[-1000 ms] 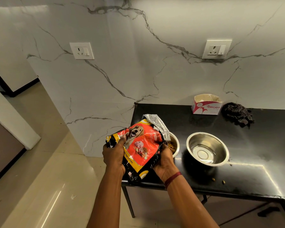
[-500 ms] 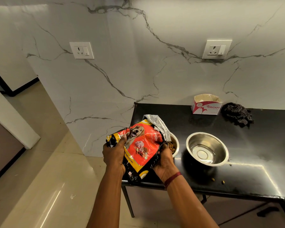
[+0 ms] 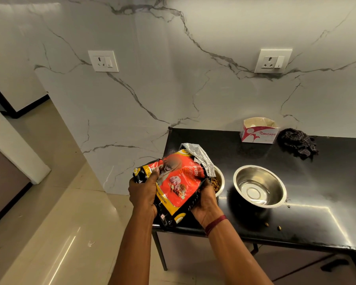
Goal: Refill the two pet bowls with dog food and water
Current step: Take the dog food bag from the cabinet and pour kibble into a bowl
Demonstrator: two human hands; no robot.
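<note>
From the head camera, our left grip (image 3: 144, 194) and right grip (image 3: 207, 202) both clasp the dog food bag (image 3: 177, 182), which is tilted with its torn silver mouth over the kibble bowl (image 3: 219, 179) near the left edge of the desk (image 3: 317, 202). The second steel bowl (image 3: 259, 186) stands just beside it.

Tabletop (image 3: 327, 182) stood against wall. Two bowls sat side by side toward its left: left bowl (image 3: 220, 177), kibble in it, lay partly hidden behind bag (image 3: 179, 182); right bowl (image 3: 259, 186) was near it, not touching. Bag was held over front-left corner, mouth above left bowl, left grip (image 3: 144, 194) on its left side, right grip (image 3: 206, 202) under its right edge. Box (image 3: 259, 132) sat at back by wall, cloth (image 3: 299, 144) just right of it. Loose kibble (image 3: 266, 224) lay before right bowl, near front edge.
</note>
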